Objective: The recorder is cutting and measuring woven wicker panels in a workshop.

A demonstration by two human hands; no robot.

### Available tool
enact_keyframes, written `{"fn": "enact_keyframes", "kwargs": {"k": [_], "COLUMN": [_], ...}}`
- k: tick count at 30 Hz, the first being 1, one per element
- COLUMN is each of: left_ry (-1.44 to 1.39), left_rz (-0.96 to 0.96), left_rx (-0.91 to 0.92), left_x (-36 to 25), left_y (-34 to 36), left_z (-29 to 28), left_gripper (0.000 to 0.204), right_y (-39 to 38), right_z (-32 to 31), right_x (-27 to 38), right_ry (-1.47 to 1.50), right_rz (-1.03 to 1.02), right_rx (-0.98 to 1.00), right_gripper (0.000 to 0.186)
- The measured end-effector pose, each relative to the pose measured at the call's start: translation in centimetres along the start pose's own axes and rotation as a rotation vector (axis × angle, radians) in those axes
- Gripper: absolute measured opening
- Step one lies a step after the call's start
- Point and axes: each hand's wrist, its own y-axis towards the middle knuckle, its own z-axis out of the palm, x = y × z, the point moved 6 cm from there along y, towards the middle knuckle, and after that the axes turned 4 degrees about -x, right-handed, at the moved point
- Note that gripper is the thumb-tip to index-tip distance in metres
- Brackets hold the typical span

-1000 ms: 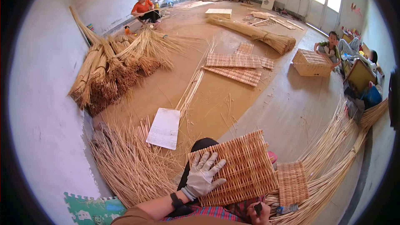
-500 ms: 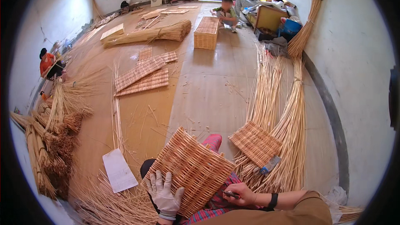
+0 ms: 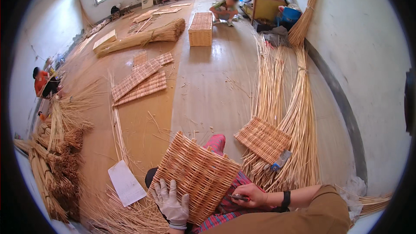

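Woven panel (image 3: 197, 174), near, seemingly steadied by left hand (image 3: 174, 203), fingers spread; right hand (image 3: 253, 195), fingers clamped on dark tool (image 3: 239, 198)

I see the panel (image 3: 199, 173) under the left hand (image 3: 172, 203), the paper (image 3: 126, 183) left of that hand. Ahead of the right hand (image 3: 251, 196), a mat (image 3: 263, 138) lies on canes (image 3: 300, 119); far ahead of both hands stands the box (image 3: 200, 30).
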Motion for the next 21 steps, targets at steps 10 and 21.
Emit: {"fn": "enact_keyframes", "kwargs": {"k": [10,21], "left_ry": [-0.019,-0.043], "left_rz": [0.007,-0.009], "left_rx": [-0.022,-0.014], "left_x": [-0.3,-0.2], "left_y": [0.5,0.2], "left_z": [-0.4,-0.2], "left_gripper": [0.072,0.07], "right_y": [0.3,-0.3], "right_z": [-0.3,-0.1], "right_x": [-0.1,-0.3], "right_ry": [-0.008,-0.018], "right_rz": [0.015,0.036], "right_rx": [0.009,0.0], "right_gripper": [0.016,0.02]}}
